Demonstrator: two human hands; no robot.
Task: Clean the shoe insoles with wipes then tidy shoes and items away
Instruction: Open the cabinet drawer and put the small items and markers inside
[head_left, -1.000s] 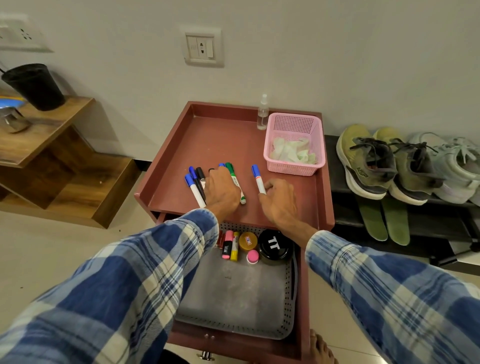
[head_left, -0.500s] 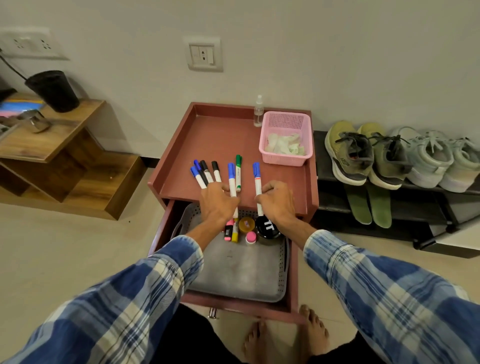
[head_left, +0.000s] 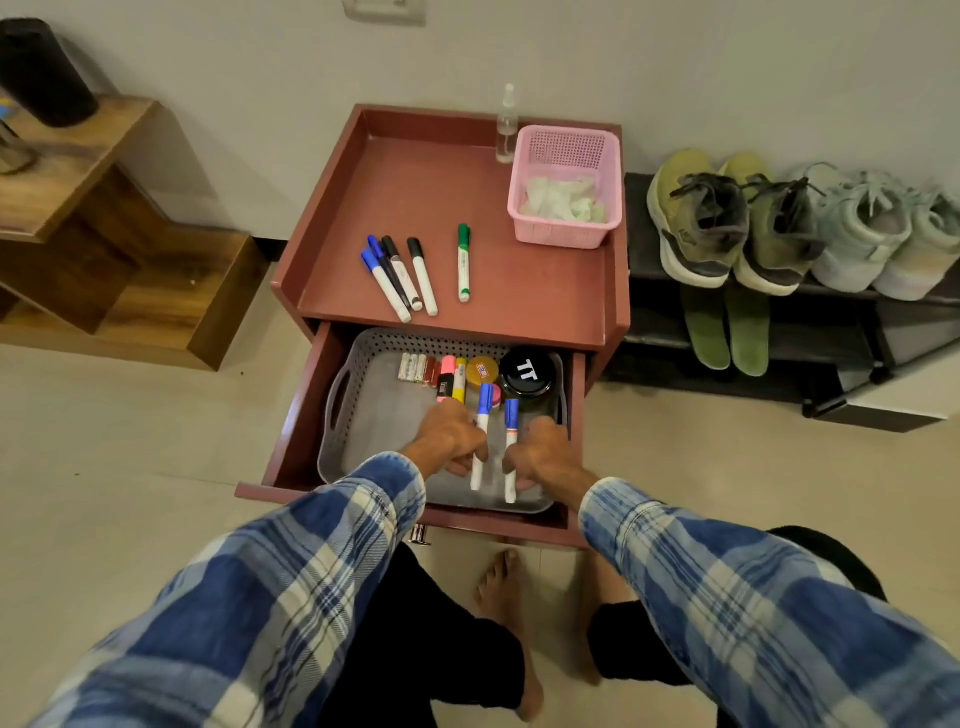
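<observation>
My left hand (head_left: 451, 435) grips a blue-capped marker (head_left: 482, 431) and my right hand (head_left: 540, 452) grips a second blue-capped marker (head_left: 510, 441), both held low over the grey tray (head_left: 374, 415) in the open drawer (head_left: 296, 426). Several markers (head_left: 400, 275) and a green-capped marker (head_left: 463, 262) lie on the red cabinet top (head_left: 530, 296). A pink basket (head_left: 566, 182) with used wipes stands at its back right, a small spray bottle (head_left: 506, 127) beside it. Olive shoes (head_left: 727, 223) sit on the rack, two green insoles (head_left: 727, 327) hanging below them.
The tray also holds highlighters (head_left: 453, 376), batteries (head_left: 413, 368), a yellow tin (head_left: 482, 370) and a black round jar (head_left: 527, 371). Pale shoes (head_left: 878, 234) stand right of the olive pair. A wooden stepped shelf (head_left: 119, 249) with a black cup (head_left: 44, 70) is at the left. My bare feet (head_left: 504, 587) are below the drawer.
Both hands have lifted a blue marker each off the cabinet top and drawn them back and down over the drawer tray. My view has pulled back and tilted down.
</observation>
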